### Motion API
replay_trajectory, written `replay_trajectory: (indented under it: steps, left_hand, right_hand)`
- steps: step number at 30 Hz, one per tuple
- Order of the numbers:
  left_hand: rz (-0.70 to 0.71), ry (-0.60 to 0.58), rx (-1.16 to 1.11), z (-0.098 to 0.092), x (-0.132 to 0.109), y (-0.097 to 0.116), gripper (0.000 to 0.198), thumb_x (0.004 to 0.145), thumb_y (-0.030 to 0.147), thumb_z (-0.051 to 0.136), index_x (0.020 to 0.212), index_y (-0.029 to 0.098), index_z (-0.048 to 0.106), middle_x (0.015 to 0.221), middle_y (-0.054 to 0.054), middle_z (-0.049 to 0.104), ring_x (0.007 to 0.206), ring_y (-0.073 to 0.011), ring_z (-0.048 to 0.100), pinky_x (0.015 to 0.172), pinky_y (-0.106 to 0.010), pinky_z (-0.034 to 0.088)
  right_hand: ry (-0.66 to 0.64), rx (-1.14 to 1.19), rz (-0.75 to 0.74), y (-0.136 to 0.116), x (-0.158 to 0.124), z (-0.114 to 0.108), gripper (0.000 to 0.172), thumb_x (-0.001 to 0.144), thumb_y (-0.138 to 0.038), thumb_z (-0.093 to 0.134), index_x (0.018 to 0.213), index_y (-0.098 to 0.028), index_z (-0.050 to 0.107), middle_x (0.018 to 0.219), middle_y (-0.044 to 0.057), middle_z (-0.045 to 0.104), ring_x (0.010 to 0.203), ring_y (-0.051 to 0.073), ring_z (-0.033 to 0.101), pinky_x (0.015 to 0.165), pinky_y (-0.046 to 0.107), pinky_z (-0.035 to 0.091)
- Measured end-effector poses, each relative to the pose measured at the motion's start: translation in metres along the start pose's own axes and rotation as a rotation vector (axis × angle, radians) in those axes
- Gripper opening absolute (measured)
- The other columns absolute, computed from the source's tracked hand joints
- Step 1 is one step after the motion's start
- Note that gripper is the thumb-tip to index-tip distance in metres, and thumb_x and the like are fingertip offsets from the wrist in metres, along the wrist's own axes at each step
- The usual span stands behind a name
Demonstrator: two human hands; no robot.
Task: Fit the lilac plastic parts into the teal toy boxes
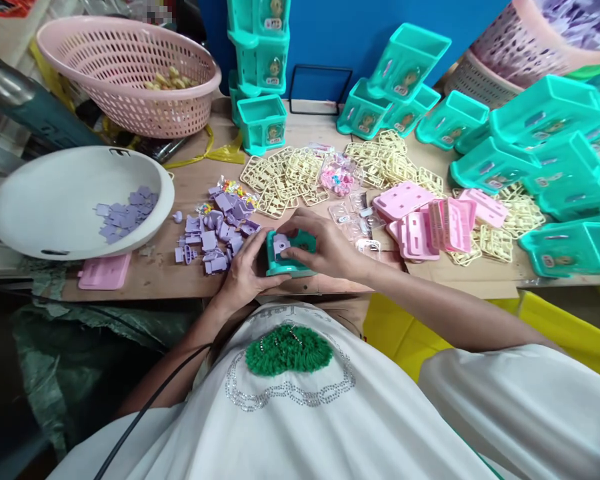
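A teal plastic box (300, 241) stands at the table's front edge, its open top toward me. My left hand (247, 270) wraps round its left side and steadies it. Fingers of my right hand (320, 243) reach into the box and grip a small purple plastic part (281, 245), which lies at the box's inner left side. Whether that part is seated or loose, I cannot tell. Just left of my left hand is a pile of purple plastic pieces (220, 230). Clear plastic pieces (353, 217) lie beyond my right hand.
Cream plastic frames (285, 177) are heaped behind the box. Pink panels (420, 230) and stacked teal boxes (555, 160) fill the right. At left are a white bowl (40, 200), a pink basket (130, 80) and a bottle (25, 100).
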State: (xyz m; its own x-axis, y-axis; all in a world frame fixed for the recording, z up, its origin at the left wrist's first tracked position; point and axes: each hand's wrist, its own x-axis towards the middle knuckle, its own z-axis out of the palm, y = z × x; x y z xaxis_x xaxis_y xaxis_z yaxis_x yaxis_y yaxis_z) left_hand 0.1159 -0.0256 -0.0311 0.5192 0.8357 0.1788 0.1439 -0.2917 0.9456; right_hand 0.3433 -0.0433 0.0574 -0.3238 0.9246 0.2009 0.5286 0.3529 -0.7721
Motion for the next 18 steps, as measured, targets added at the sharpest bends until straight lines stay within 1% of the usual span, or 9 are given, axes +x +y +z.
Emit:
replay_trajectory:
  steps: [2,4,6,8,11,13,15,16,18]
  left_hand:
    - [0.009,-0.002,0.003,0.001,0.000,0.000,0.096,0.075,0.052,0.092,0.157,0.023,0.051,0.159,-0.017,0.054,0.150,-0.0364,0.053,0.129,-0.052,0.041]
    - [0.024,-0.002,0.005,0.001,0.000,-0.001,0.095,0.076,0.053,0.091,0.157,0.023,0.051,0.158,-0.018,0.055,0.149,-0.0362,0.054,0.128,-0.052,0.043]
    - [0.024,0.010,0.013,0.001,0.000,-0.004,0.096,0.076,0.054,0.091,0.157,0.022,0.051,0.158,-0.019,0.055,0.149,-0.0363,0.054,0.127,-0.052,0.044]
    - [0.017,0.018,0.018,0.002,-0.001,-0.007,0.099,0.075,0.051,0.093,0.158,0.022,0.050,0.160,-0.019,0.053,0.149,-0.0362,0.054,0.126,-0.052,0.044]
    - [0.005,0.019,0.011,0.004,-0.002,-0.011,0.102,0.072,0.046,0.096,0.159,0.022,0.048,0.160,-0.020,0.053,0.149,-0.0361,0.055,0.125,-0.052,0.046]
    - [-0.017,0.010,-0.012,0.006,-0.004,-0.009,0.102,0.074,0.042,0.095,0.161,0.022,0.045,0.159,-0.019,0.055,0.148,-0.0355,0.056,0.124,-0.052,0.047]
    - [-0.046,-0.002,-0.056,0.008,-0.006,-0.005,0.101,0.079,0.042,0.091,0.164,0.023,0.039,0.160,-0.019,0.055,0.147,-0.0338,0.057,0.122,-0.050,0.049]
    - [-0.057,-0.003,-0.079,0.009,-0.008,-0.003,0.101,0.082,0.042,0.089,0.165,0.024,0.036,0.161,-0.019,0.054,0.147,-0.0327,0.057,0.122,-0.049,0.050]
    - [-0.068,0.011,-0.110,0.012,-0.011,0.002,0.100,0.085,0.043,0.086,0.167,0.026,0.031,0.164,-0.018,0.050,0.149,-0.0311,0.055,0.123,-0.047,0.049]
  right_hand:
    - [-0.011,-0.006,-0.004,0.002,-0.001,0.000,0.024,0.094,-0.028,0.071,0.113,-0.013,0.072,0.100,0.010,0.069,0.093,0.024,0.066,0.081,0.037,0.054]
    - [-0.029,0.004,-0.037,0.005,-0.003,-0.001,0.031,0.096,-0.033,0.072,0.120,-0.014,0.073,0.104,0.011,0.070,0.097,0.025,0.067,0.085,0.040,0.056]
    - [-0.018,0.026,-0.101,0.009,-0.007,-0.002,0.038,0.100,-0.039,0.071,0.130,-0.016,0.072,0.112,0.013,0.071,0.103,0.027,0.068,0.090,0.042,0.057]
    - [0.020,0.034,-0.184,0.011,-0.013,-0.001,0.038,0.104,-0.042,0.066,0.133,-0.019,0.072,0.117,0.014,0.070,0.108,0.026,0.069,0.092,0.042,0.058]
    - [0.061,-0.032,-0.286,0.010,-0.021,0.004,0.032,0.108,-0.037,0.058,0.132,-0.021,0.074,0.117,0.014,0.069,0.107,0.024,0.069,0.091,0.040,0.059]
    - [0.055,-0.067,-0.317,0.009,-0.025,0.006,0.033,0.110,-0.033,0.054,0.135,-0.021,0.072,0.119,0.015,0.069,0.107,0.024,0.068,0.091,0.040,0.060]
    - [0.066,-0.082,-0.299,0.009,-0.029,0.006,0.035,0.110,-0.034,0.054,0.138,-0.022,0.070,0.123,0.016,0.069,0.112,0.025,0.067,0.095,0.044,0.059]
    - [0.098,-0.091,-0.258,0.010,-0.031,0.006,0.037,0.109,-0.037,0.055,0.140,-0.022,0.069,0.128,0.017,0.068,0.117,0.027,0.066,0.099,0.047,0.059]
    - [0.194,-0.099,-0.090,0.013,-0.037,0.006,0.050,0.105,-0.048,0.062,0.147,-0.022,0.064,0.138,0.019,0.064,0.126,0.031,0.063,0.108,0.055,0.054]
